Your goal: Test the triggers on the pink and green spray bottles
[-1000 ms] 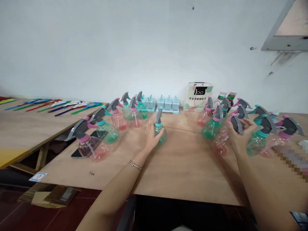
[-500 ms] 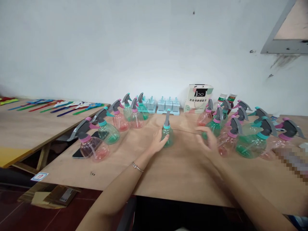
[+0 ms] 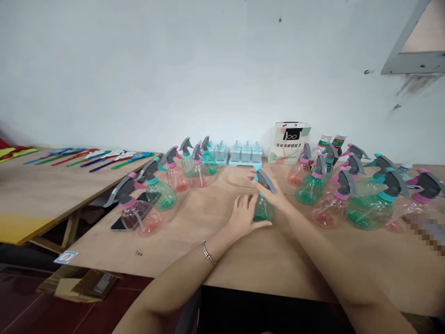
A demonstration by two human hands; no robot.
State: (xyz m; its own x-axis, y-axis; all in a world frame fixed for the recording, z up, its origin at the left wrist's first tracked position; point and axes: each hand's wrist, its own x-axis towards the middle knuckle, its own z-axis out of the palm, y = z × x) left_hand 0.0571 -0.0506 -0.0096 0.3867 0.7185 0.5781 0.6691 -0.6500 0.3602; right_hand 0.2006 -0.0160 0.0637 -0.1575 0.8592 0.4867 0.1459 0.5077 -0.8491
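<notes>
A spray bottle with a clear green body (image 3: 264,209), a turquoise collar and a grey head stands on the table in front of me. My right hand (image 3: 276,197) is closed around its neck just under the trigger head, fingertips showing on the far left side. Close against the bottle's left side, my left hand (image 3: 243,214) is open, fingers spread and thumb stretched across the front near the base. Whether it touches the bottle I cannot tell. A metal bracelet (image 3: 208,252) circles my left wrist.
More pink and green spray bottles stand in groups at left (image 3: 142,215) and right (image 3: 328,211). Behind are pale blue popsicle molds (image 3: 245,155) and a paper bag (image 3: 289,144). A phone (image 3: 118,224) lies at left. Colourful strap-like items (image 3: 100,155) lie on another table.
The bottle has shifted right and nearer, and its head has turned. My left hand has loosened from its body and spread. My right hand has moved left onto its neck.
</notes>
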